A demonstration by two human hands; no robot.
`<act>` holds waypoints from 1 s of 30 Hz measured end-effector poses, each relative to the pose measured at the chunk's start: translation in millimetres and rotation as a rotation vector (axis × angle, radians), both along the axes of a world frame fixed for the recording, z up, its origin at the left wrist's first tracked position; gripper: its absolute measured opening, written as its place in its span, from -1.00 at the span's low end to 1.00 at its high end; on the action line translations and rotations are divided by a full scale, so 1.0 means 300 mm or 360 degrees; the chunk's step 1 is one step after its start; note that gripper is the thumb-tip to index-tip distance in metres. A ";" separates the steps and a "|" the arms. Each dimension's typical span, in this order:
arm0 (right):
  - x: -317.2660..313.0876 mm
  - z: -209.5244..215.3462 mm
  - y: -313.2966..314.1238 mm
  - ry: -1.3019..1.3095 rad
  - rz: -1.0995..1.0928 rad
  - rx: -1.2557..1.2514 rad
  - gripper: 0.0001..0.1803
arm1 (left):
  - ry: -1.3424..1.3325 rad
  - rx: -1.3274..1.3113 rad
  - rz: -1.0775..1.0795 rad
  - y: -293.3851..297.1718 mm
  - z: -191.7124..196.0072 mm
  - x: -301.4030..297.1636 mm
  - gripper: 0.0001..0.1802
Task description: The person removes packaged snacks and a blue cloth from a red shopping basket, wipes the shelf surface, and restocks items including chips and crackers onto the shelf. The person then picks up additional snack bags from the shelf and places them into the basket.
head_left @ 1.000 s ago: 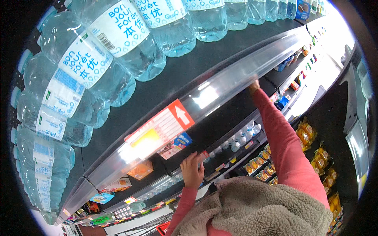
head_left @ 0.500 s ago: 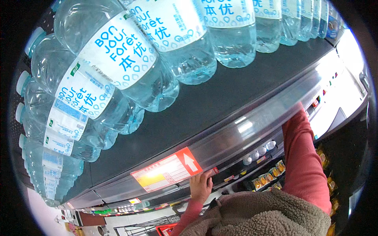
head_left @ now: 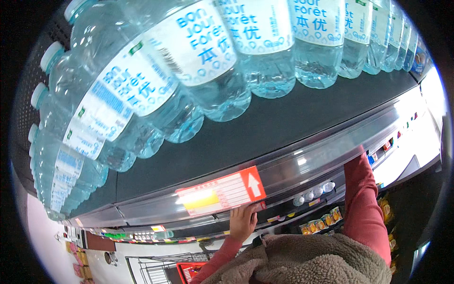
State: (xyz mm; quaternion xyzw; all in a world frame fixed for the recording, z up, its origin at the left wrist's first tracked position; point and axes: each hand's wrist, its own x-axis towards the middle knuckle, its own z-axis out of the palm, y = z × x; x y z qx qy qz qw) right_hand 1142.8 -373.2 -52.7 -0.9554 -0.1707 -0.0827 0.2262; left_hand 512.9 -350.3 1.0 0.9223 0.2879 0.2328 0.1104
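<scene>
My left hand [head_left: 243,221] is just below the shelf's front strip, its fingers bent and close together near the lower edge of a red-and-white price card [head_left: 222,190]. A small red piece [head_left: 262,206] shows at its fingertips; its kind is too small to tell. My right arm in a red sleeve [head_left: 363,199] reaches up and forward to the right, and its hand is hidden behind the shelf edge. Above stand several large clear water bottles [head_left: 220,97] with white labels, in rows on the dark shelf [head_left: 283,111].
A clear plastic strip [head_left: 302,161] runs along the shelf front. Lower down are small bottles [head_left: 314,191] and orange packets [head_left: 321,221]. A shopping cart [head_left: 151,270] with a red basket [head_left: 189,270] stands at the lower left. My fleecy brown garment [head_left: 312,258] fills the bottom middle.
The view has shifted, so bottles and price card appear further right; the card also sits higher. My left hand stays nearly in place in the picture. My right sleeve appears slightly lower.
</scene>
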 end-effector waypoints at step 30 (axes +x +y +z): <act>-0.348 0.022 0.322 0.0093 0.0618 0.0222 -0.63 | -0.0106 -0.0026 -0.0043 -0.004 0.004 -0.002 -0.44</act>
